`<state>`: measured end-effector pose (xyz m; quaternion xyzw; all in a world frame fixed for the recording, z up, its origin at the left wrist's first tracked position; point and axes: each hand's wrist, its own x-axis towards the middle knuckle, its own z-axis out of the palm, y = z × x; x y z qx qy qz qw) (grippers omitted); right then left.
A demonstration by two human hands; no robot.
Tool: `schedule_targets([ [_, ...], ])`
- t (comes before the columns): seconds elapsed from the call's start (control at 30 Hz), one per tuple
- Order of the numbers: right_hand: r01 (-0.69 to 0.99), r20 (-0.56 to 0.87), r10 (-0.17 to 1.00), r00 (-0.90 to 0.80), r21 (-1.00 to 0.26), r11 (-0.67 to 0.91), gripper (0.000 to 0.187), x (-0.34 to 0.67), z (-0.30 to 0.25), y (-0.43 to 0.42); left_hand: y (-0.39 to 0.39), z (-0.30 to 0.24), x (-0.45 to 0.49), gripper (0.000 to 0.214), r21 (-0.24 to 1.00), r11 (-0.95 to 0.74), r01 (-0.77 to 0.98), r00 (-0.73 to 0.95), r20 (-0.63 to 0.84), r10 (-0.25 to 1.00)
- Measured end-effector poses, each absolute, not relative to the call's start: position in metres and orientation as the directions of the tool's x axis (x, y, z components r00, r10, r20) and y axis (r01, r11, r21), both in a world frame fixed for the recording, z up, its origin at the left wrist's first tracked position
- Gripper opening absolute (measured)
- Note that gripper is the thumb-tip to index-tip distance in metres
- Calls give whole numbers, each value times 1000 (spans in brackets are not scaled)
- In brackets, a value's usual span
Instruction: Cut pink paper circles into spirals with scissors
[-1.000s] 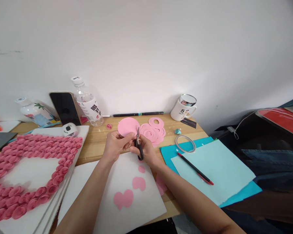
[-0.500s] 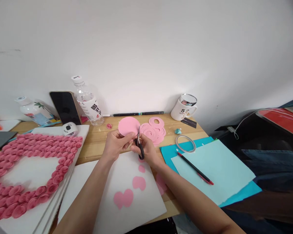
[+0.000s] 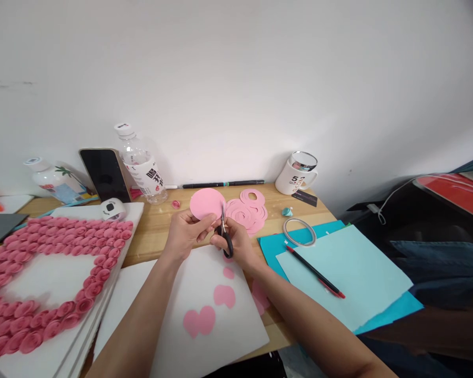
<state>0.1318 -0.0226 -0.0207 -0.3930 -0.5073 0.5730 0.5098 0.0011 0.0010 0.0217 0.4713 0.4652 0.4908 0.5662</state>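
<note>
My left hand [image 3: 187, 231] pinches a round pink paper disc [image 3: 205, 203] by its lower edge, thumb on top. In my right hand [image 3: 236, 240] is a pair of scissors [image 3: 226, 244] with black handles, its blades pointing up at the disc's right edge. Behind my right hand lies a pile of pink paper spirals [image 3: 244, 210]. Below my hands a white board [image 3: 220, 336] carries several pink paper scraps [image 3: 224, 296].
On the left, rolled pink paper roses [image 3: 59, 231] cover a white panel. A phone [image 3: 105, 174], a water bottle [image 3: 142, 168] and a mug [image 3: 296, 173] stand along the wall. To the right are blue paper sheets [image 3: 350, 273], a pen [image 3: 315, 270] and a tape roll [image 3: 299, 232].
Almost nothing differs. The disc and the scissors blades have shifted very slightly to the left; both hands keep their hold.
</note>
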Motion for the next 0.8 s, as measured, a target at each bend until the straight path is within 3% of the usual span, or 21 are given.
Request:
schedule_targets([
  [0.5,-134,68,985,-156,-990,47,28,132,-24,-23,1,28,1,25,983,49,-177,126,-27,992],
  [0.8,-209,137,978,-154,-972,103,42,134,-17,-20,1,23,-3,23,994,81,-69,146,-70,987],
])
